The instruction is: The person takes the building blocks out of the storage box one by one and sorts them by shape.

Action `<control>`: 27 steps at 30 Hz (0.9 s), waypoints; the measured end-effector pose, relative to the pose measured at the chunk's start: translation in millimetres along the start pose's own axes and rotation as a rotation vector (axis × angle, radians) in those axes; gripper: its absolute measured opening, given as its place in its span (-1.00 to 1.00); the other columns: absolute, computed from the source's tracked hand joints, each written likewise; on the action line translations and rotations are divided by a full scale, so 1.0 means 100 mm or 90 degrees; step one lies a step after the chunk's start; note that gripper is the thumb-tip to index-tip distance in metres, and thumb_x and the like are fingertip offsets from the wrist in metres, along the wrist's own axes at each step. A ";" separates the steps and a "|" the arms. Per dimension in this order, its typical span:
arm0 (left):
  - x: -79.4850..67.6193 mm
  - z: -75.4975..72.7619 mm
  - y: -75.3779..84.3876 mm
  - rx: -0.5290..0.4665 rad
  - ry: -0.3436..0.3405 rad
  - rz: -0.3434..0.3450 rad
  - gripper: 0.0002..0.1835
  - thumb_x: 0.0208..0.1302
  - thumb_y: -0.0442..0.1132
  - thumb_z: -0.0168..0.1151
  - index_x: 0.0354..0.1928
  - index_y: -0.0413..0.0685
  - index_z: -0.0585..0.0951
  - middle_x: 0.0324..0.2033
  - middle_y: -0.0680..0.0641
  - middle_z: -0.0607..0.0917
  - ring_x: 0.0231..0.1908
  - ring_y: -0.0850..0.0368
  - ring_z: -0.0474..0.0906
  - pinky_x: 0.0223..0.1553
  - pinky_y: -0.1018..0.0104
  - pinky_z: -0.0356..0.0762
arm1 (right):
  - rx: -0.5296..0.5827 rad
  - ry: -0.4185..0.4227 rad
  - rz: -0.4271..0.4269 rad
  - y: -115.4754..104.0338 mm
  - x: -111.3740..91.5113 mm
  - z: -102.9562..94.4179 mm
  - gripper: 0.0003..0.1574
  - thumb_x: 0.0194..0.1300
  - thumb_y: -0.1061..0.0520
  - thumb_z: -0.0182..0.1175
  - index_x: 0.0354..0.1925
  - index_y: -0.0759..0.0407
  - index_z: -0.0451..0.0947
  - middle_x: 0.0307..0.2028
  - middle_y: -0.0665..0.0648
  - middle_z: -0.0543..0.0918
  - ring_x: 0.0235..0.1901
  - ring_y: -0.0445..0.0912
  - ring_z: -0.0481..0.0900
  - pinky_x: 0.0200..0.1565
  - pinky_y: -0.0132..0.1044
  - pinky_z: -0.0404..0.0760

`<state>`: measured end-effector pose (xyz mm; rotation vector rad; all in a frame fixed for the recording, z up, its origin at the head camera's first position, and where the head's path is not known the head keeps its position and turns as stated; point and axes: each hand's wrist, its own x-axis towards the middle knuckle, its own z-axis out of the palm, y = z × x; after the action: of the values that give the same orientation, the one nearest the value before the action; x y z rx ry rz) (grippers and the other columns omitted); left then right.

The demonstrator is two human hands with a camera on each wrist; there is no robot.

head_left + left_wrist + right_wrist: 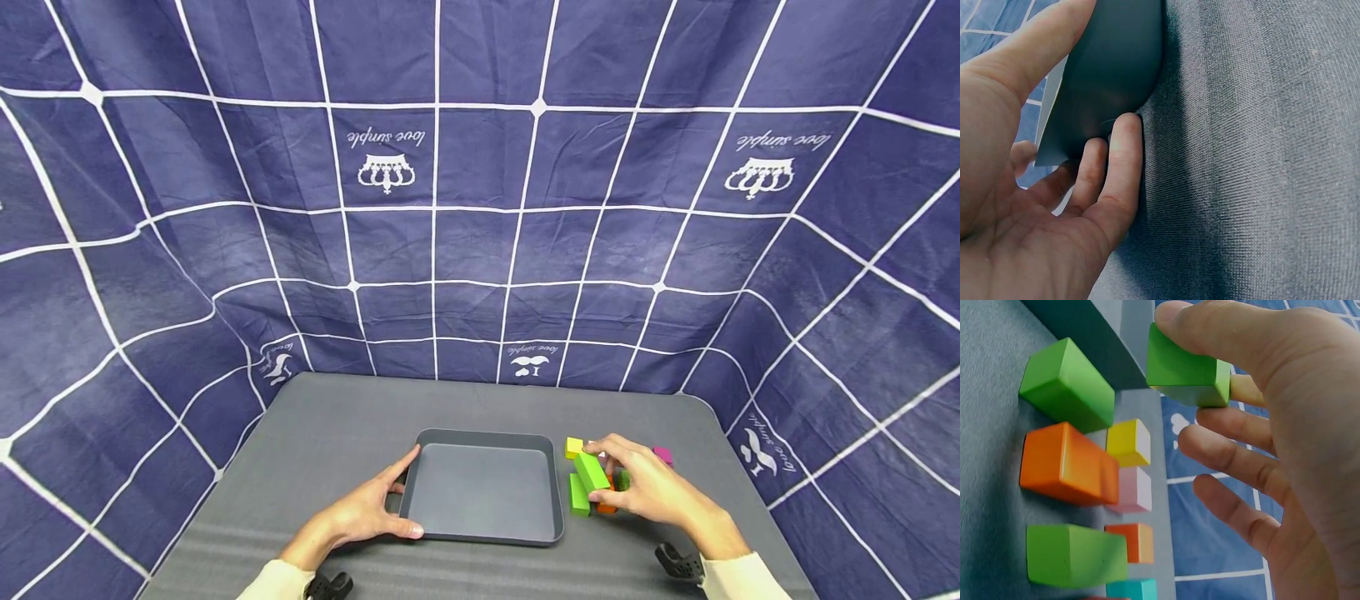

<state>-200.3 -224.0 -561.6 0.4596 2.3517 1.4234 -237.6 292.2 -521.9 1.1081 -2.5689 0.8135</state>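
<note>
My left hand (367, 504) rests against the left side of a shallow dark grey tray (483, 492), its thumb by the near corner. In the left wrist view, loosely bent fingers touch the outside of the tray wall (1110, 69). With thumb and fingers, my right hand (652, 479) pinches a green rectangular block (1188, 365) just right of the tray, raised above the other blocks. Under it are another green block (1066, 387), an orange block (1066, 465) and a third green one (1075, 556).
Small cubes stand behind the longer blocks: yellow (1129, 442), pink (1134, 489), orange (1135, 542) and teal (1132, 589). A magenta block (663, 455) lies right of the right hand. Blue cloth (480, 250) with white lines encloses the grey table (337, 417) at the back and sides.
</note>
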 end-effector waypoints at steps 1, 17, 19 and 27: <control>0.00 0.00 0.00 -0.003 -0.001 0.000 0.48 0.18 -0.23 0.88 0.95 0.01 0.00 0.66 -0.53 0.39 0.48 -0.39 0.58 0.20 0.19 0.68 | -0.002 0.002 0.004 0.01 -0.02 -0.01 -0.22 0.21 0.06 0.84 0.32 0.10 0.74 -0.01 -0.13 0.76 -0.18 -0.20 0.71 -0.13 -0.20 0.76; 0.00 -0.01 0.00 0.004 0.002 0.000 0.48 0.18 -0.22 0.88 0.95 0.01 0.00 0.65 -0.52 0.41 0.48 -0.38 0.58 0.21 0.17 0.68 | -0.027 0.023 0.069 0.18 -0.28 -0.17 -0.21 0.20 0.03 0.85 0.33 -0.02 0.76 -0.04 -0.20 0.74 -0.23 -0.25 0.69 -0.22 -0.28 0.67; 0.00 -0.01 -0.01 0.004 0.003 -0.001 0.48 0.18 -0.22 0.88 0.95 0.01 0.00 0.64 -0.51 0.43 0.47 -0.37 0.59 0.22 0.17 0.67 | -0.021 0.024 0.075 0.20 -0.31 -0.20 -0.21 0.21 0.03 0.84 0.35 -0.04 0.76 -0.07 -0.21 0.72 -0.25 -0.26 0.68 -0.24 -0.31 0.64; 0.02 0.00 0.00 0.014 0.006 -0.007 0.48 0.17 -0.21 0.89 0.94 0.01 0.02 0.65 -0.50 0.43 0.48 -0.37 0.59 0.23 0.14 0.65 | -0.037 0.052 0.062 0.29 -0.46 -0.28 -0.22 0.14 0.06 0.88 0.28 0.00 0.78 -0.18 -0.23 0.66 -0.29 -0.24 0.66 -0.21 -0.38 0.55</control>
<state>-201.9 -223.8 -562.1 0.4465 2.3753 1.3992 -227.2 351.5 -529.1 0.9202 -2.5780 0.7840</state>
